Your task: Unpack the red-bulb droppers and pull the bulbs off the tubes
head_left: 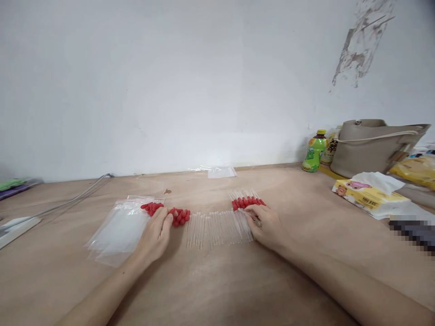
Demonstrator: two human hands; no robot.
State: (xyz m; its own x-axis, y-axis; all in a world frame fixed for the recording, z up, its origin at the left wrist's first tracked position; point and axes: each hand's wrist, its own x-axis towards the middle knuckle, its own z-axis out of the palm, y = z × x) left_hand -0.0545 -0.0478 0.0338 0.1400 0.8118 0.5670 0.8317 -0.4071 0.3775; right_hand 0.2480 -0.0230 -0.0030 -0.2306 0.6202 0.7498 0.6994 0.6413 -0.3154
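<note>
Small red rubber dropper bulbs (181,218) lie in a heap around my left hand (158,228), whose thumb and fingers close on one at the heap. More of the bulbs show to its left, at the edge of the plastic bags. A row of thin glass dropper tubes (217,228) lies side by side between my hands. At its right end, my right hand (265,223) has its fingertips pinched on a glass tube, which they partly hide. Just beyond that hand are several droppers (248,202) with red bulbs on them, tips pointing to the wall.
Clear zip bags (117,228) are stacked at left, and another small bag (221,172) lies by the wall. A grey cable (81,194) runs at far left. On the right stand a green drink bottle (314,151), a grey bag (367,147) and a tissue pack (372,194).
</note>
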